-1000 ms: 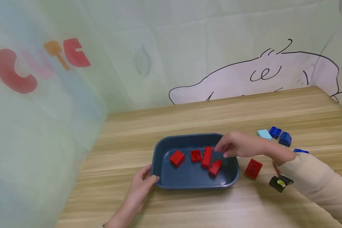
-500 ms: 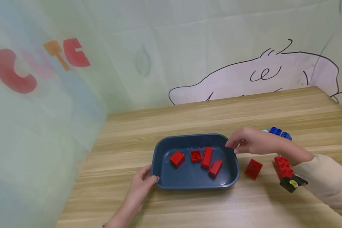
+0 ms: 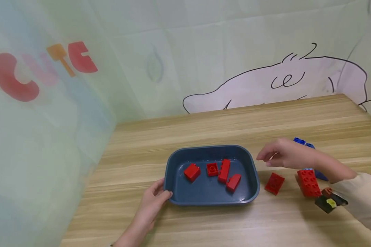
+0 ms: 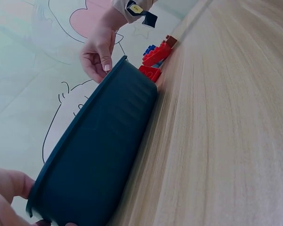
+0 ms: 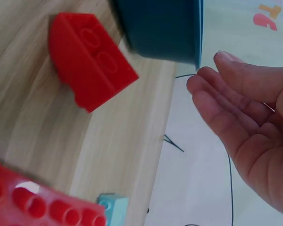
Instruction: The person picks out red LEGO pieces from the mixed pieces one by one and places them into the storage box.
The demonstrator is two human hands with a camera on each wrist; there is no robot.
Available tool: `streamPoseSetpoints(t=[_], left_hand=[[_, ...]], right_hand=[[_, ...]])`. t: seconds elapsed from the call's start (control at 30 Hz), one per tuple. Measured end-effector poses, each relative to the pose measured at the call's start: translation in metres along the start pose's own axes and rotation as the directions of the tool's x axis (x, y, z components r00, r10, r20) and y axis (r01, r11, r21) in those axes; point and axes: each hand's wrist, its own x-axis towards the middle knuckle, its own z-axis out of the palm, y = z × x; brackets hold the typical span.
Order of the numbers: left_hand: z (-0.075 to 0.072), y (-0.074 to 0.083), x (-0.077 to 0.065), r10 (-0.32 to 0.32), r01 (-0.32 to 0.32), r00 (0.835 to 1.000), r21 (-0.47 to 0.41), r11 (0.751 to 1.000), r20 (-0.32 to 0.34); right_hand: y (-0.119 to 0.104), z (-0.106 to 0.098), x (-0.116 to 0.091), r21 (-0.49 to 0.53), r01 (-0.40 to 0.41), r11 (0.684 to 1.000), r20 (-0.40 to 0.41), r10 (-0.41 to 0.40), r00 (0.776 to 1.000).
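Note:
My left hand (image 3: 156,199) grips the left end of a dark blue tray (image 3: 210,202), thumb at the rim. The left wrist view shows the tray's outer wall (image 4: 99,146). Inside lie several red toy bricks: a block (image 3: 192,172) at left, a small square one (image 3: 212,169), a long one (image 3: 224,170) and a rounded one (image 3: 233,183). My right hand (image 3: 281,153) hovers just right of the tray, fingers loosely bent. The right wrist view shows nothing in that hand (image 5: 250,108). Below it, a red brick (image 3: 274,183) with a rounded side (image 5: 89,61) lies on the table.
Farther right on the wooden table (image 3: 136,144) lies a large studded red brick (image 3: 309,183). Blue bricks (image 3: 299,140) sit partly hidden behind the right forearm. A light blue brick (image 5: 114,209) shows in the right wrist view. Printed cloth (image 3: 136,68) rises behind the table.
My right hand has moved right, from above the tray's right end to outside its rim, uncovering the large red brick. The left hand and the tray have stayed put.

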Motion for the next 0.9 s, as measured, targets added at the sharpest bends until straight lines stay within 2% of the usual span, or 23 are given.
streamPoseSetpoints(t=[0.17,0.27,0.6,0.9], left_hand=[[0.0,-0.001,0.001,0.0,0.0,1.0,-0.01,1.0,0.002],[-0.001,-0.001,0.0,0.01,-0.01,1.0,-0.009,1.0,0.007],[-0.001,-0.002,0.001,0.011,-0.011,1.0,-0.013,1.0,0.009],[0.0,-0.002,0.001,0.018,-0.018,1.0,-0.02,1.0,0.006]], right_hand=[[0.007,0.001,-0.008,0.024,-0.062,0.998,0.034,0.061,0.998],[0.012,0.003,-0.013,0.031,-0.073,0.997,0.066,0.071,0.995],[0.025,0.009,-0.026,0.081,-0.051,0.995,0.149,0.039,0.988],[0.031,0.017,-0.029,0.078,-0.006,0.997,0.135,-0.005,0.991]])
